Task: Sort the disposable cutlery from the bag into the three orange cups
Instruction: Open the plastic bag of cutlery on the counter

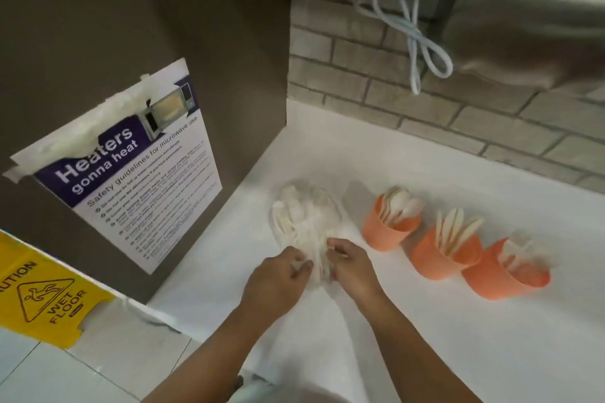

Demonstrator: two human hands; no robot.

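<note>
My left hand [278,275] and right hand [352,258] both pinch the bag [304,216] by the tabletop's [425,337] left edge; I'd spread its mouth wide, then draw pieces singly.

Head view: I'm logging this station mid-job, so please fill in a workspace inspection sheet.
Surface: white counter, no spills seen.
Job's things: clear bag of white cutlery lying on it; orange far cup, middle cup, near cup in a row, each holding cutlery.
Clutter: nothing seen.
Grippers: left hand and right hand both pinch the bag's near end.
Cables: white cable looped and knotted by the brick wall.
Surroundings: microwave poster, yellow wet-floor sign, steel appliance.
</note>
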